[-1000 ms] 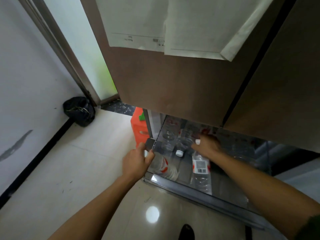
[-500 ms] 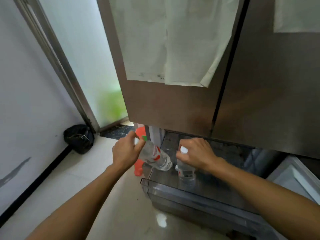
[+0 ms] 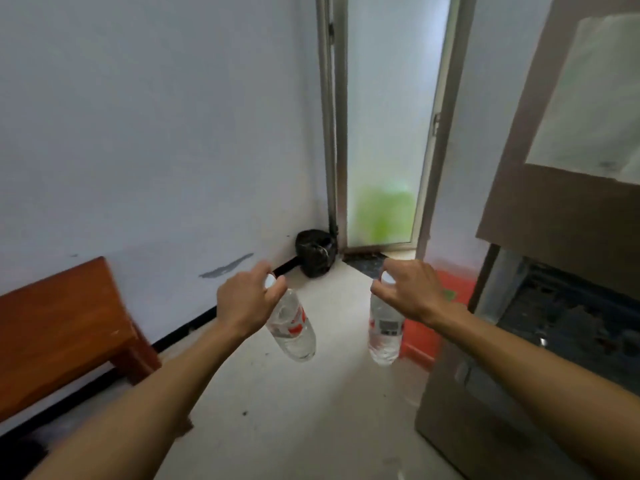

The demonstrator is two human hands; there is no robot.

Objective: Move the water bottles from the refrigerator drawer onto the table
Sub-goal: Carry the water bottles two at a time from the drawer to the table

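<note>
A pale, bluish-white wall bears a grey scuff above a black skirting strip. The floor is light and glossy. In the corner a black bag sits beside a metal-framed frosted glass pane, lit by daylight with a green blur low down. A reddish wooden table stands against the wall at left

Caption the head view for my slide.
Left hand holds the left bottle, right hand the right bottle, both by the caps.

Soft daylight from frosted door, motion-blurred edges
</note>
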